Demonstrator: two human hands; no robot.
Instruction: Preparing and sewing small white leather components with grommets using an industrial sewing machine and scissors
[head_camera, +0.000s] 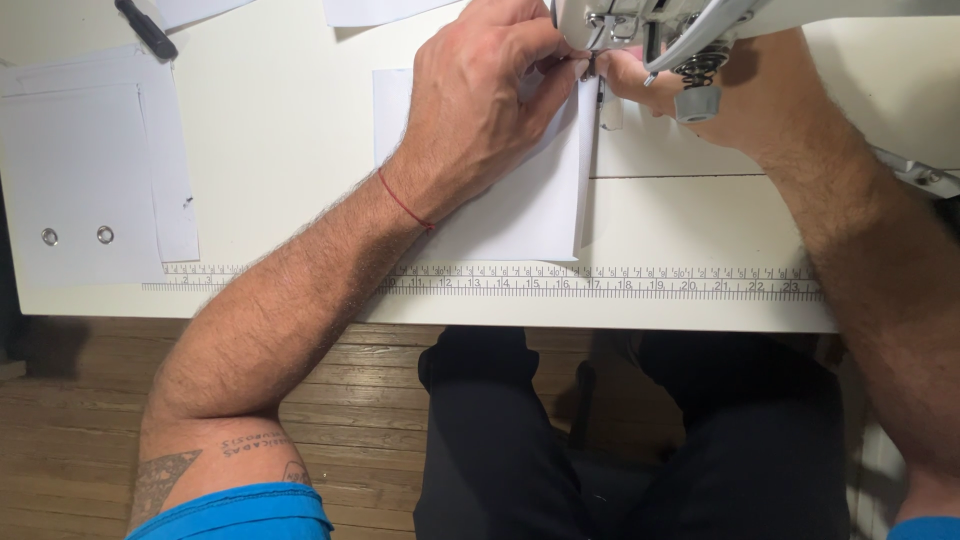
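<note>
A folded white fabric piece (530, 205) lies on the white table under the head of a sewing machine (660, 25). My left hand (480, 100) rests on the fabric, fingers pinched on its top edge right by the needle. Behind the machine head, my right hand (700, 95) has its fingers at the fabric edge near the presser foot; the machine hides part of it. A thin red thread bracelet circles my left wrist.
A printed ruler strip (600, 283) runs along the table's front edge. White fabric pieces with two metal eyelets (80, 180) lie at the left. A black tool (146, 28) sits at the top left. Wooden floor and my dark trousers show below the table.
</note>
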